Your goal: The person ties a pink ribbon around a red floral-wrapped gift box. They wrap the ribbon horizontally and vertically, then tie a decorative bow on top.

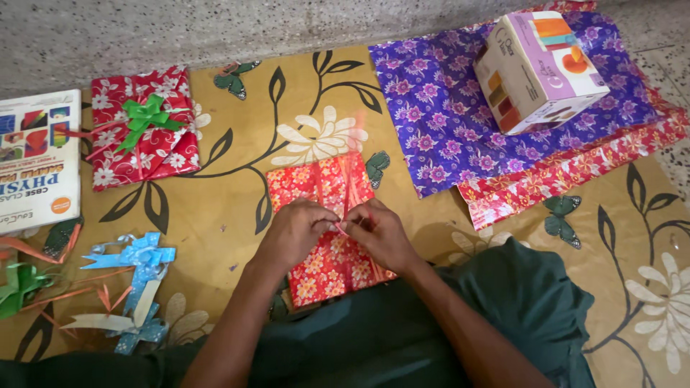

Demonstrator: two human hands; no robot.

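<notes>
One red floral-paper parcel [327, 237] lies wrapped at six o'clock on the patterned floor mat [237, 208]; left hand [296, 231] and right hand [381, 233] pinch its thin red ribbon [352, 188], bow not yet on.

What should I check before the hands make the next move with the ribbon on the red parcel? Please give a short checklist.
1. Left hand and right hand both pinch the ribbon: ok.
2. Red parcel lies flat on the mat: ok.
3. Ribbon runs along the parcel's middle: ok.
4. Knot formed: cannot tell, fingers hide it.
5. Spare blue bow lies within reach: ok.
</notes>
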